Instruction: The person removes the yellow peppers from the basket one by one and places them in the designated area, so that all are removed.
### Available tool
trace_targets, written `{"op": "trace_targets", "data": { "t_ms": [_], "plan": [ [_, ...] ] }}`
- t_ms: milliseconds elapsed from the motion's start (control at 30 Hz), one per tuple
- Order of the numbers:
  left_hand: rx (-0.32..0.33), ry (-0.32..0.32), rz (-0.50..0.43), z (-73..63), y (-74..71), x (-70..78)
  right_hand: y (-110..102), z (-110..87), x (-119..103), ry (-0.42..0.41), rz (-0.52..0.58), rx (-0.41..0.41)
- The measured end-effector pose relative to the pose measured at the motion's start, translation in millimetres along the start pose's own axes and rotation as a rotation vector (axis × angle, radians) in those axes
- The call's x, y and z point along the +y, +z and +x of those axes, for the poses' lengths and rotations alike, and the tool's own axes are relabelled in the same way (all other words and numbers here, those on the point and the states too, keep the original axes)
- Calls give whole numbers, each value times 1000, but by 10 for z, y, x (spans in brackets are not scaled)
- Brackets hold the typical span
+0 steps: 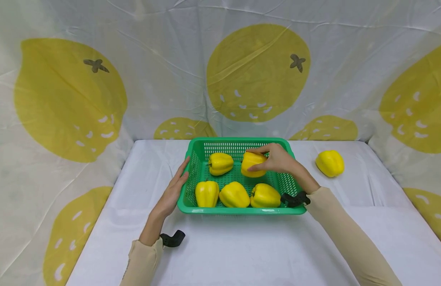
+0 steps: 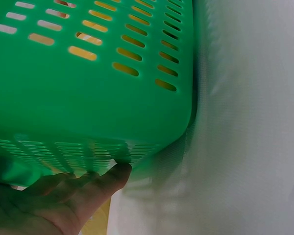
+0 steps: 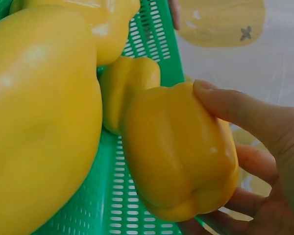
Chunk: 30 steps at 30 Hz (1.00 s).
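Note:
A yellow bell pepper (image 1: 253, 163) is gripped by my right hand (image 1: 275, 159) inside the green basket (image 1: 241, 211). In the right wrist view the thumb lies on one side of this bell pepper (image 3: 179, 152), with the fingers round the other. One more pepper (image 1: 220, 163) lies at the back left of the basket. Along the front lie three others: a left one (image 1: 207, 194), a middle one (image 1: 234, 194) and a right one (image 1: 265, 195). My left hand (image 1: 171, 194) rests its fingers against the basket's left wall, as the hand (image 2: 63, 200) shows in the left wrist view.
A loose yellow bell pepper (image 1: 329, 163) lies on the white-covered table (image 1: 241, 250), right of the basket. A pale cloth printed with lemons (image 1: 257, 73) hangs behind and along the sides. Each wrist wears a black camera mount (image 1: 173, 238).

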<state>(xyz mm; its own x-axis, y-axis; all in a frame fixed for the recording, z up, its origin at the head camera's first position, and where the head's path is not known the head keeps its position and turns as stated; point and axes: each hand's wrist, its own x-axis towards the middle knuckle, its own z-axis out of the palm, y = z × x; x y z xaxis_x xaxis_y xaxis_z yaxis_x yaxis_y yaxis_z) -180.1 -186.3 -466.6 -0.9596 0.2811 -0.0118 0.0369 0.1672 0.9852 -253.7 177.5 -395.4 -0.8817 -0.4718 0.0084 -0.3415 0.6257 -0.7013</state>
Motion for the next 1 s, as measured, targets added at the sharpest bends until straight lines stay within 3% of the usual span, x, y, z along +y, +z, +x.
{"op": "trace_targets", "data": {
  "t_ms": [1000],
  "plan": [
    [-10,2,12,-10,1,10,-478,-542,-67,91,121,258]
  ]
}}
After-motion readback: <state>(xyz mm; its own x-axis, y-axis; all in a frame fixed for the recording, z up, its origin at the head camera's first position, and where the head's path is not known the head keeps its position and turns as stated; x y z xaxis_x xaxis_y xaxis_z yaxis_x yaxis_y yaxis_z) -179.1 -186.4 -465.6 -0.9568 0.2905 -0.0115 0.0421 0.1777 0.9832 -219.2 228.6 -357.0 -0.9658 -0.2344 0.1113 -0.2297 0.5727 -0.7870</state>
